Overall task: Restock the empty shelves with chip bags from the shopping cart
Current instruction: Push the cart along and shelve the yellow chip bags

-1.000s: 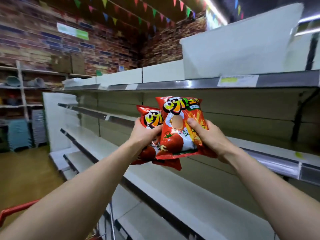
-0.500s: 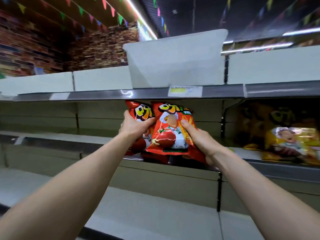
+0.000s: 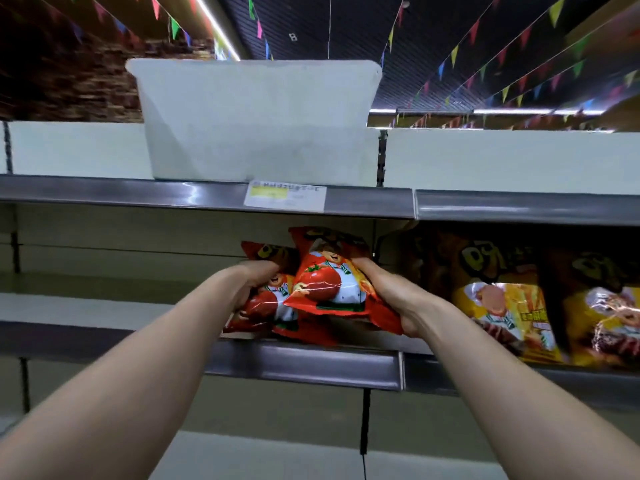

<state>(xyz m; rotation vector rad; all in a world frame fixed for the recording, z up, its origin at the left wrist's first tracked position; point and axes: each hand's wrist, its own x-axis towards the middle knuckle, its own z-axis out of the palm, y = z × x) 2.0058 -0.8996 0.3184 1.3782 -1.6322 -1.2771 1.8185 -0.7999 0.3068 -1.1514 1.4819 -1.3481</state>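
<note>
Landmark: the price tag (image 3: pixel 285 197) on the lip of the upper shelf; every place below is told from it.
Left hand (image 3: pixel 255 282): below the tag and a little to the left, fingers curled over the upper part of the left red bag (image 3: pixel 265 308) and clamped on it.
Right hand (image 3: pixel 389 294): below the tag and to the right, fingers and thumb wrapped round the right edge of the right red bag (image 3: pixel 327 284), gripping it.
Red bags: straight below the tag, overlapping, with the right one in front. Their lower ends sit just over the middle shelf rail (image 3: pixel 304 365); whether they already rest on the shelf cannot be told.
Change: a second ago the pair was held up in open air before the shelving. Half a second ago it reached the bay under the tag, and now it sits lower and deeper in, tops tipped back.
Neighbours: yellow chip bags (image 3: pixel 509 313) stand below and right of the tag, just beside the right hand.
Above the tag: a white bin (image 3: pixel 256 123).
Meaning: the placing step looks nearly done; setting the bags upright and letting go appears to remain.
</note>
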